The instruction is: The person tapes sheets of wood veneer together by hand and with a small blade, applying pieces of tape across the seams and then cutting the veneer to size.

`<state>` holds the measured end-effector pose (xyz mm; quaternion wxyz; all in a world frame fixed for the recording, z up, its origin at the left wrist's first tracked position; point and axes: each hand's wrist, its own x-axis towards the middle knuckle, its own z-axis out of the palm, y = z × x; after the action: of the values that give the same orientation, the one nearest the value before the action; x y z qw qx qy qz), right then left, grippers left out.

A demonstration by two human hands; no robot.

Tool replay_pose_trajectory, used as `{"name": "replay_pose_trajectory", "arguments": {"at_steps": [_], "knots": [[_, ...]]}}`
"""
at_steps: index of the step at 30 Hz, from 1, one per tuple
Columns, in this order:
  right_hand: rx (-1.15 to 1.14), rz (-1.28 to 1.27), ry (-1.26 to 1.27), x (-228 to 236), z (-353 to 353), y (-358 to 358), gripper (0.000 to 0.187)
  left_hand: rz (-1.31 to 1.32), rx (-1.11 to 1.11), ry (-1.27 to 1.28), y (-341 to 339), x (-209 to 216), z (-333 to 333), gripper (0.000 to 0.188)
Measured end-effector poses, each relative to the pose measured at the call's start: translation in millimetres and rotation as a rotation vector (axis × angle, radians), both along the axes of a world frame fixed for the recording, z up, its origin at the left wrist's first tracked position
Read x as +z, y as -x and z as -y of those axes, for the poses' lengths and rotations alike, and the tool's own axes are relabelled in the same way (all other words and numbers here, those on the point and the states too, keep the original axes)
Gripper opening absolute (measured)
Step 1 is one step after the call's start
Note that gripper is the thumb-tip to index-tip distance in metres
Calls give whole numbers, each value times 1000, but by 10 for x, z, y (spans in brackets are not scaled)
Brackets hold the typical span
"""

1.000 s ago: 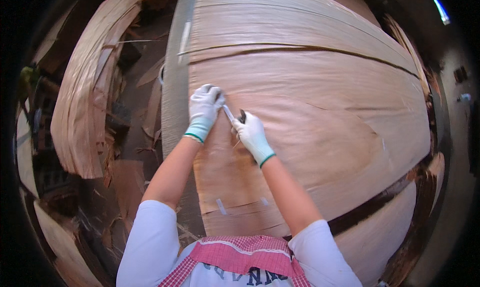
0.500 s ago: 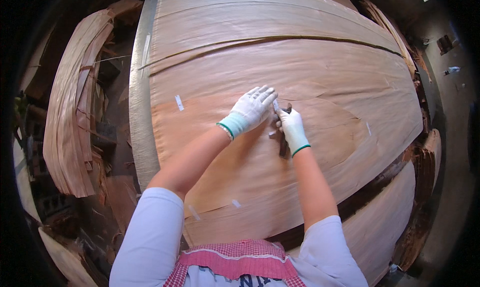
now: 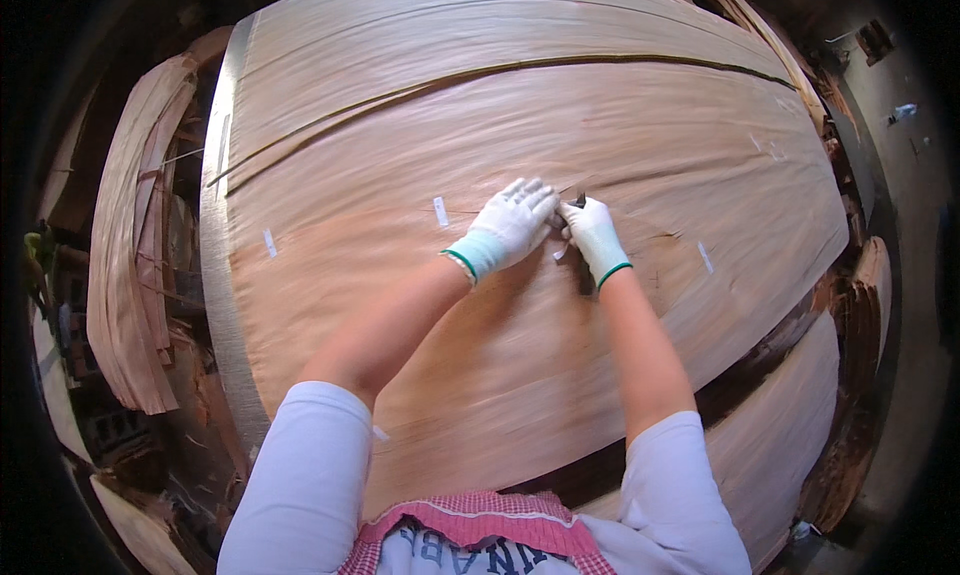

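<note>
A broad sheet of tan wood veneer (image 3: 420,365) spreads beneath both hands. On its middle, my left hand (image 3: 513,220), in a white glove with a green cuff, is laid with fingers stretched out. Just right of its fingertips, my right hand (image 3: 596,233), gloved alike, is closed around a dark hand-held tool (image 3: 581,202). The glove hides much of the tool, and its exact kind does not show. A small white tape piece (image 3: 558,255) is by the right fingers. White tape strips (image 3: 440,212) stick to the veneer left of the hands, and another strip (image 3: 706,258) lies to the right.
A long dark split (image 3: 520,65) crosses the far part of the veneer. A metal strip (image 3: 222,145) runs along the left edge. Bundled veneer (image 3: 140,235) stands at the left, and another pale sheet (image 3: 760,435) lies at the lower right.
My view has shifted over the sheet, and both hands now work farther right on the veneer. A tape strip shows left of my left hand where none was visible before.
</note>
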<state>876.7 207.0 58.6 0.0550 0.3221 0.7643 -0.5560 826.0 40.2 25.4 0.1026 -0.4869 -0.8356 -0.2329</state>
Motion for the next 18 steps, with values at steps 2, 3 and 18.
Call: {"name": "replay_pose_trajectory", "arguments": {"at_steps": [2,3,18], "knots": [[124,-45,32,-59,-151,-21,19,34,-13,62,-58,-72,-169,44],[244,-14,-30,-70,-293,-42,19,19,-12,91,-96,-83,-228,44],[163,-18,-93,191,-992,591,13,298,245,-153,310,94,-986,65]]}}
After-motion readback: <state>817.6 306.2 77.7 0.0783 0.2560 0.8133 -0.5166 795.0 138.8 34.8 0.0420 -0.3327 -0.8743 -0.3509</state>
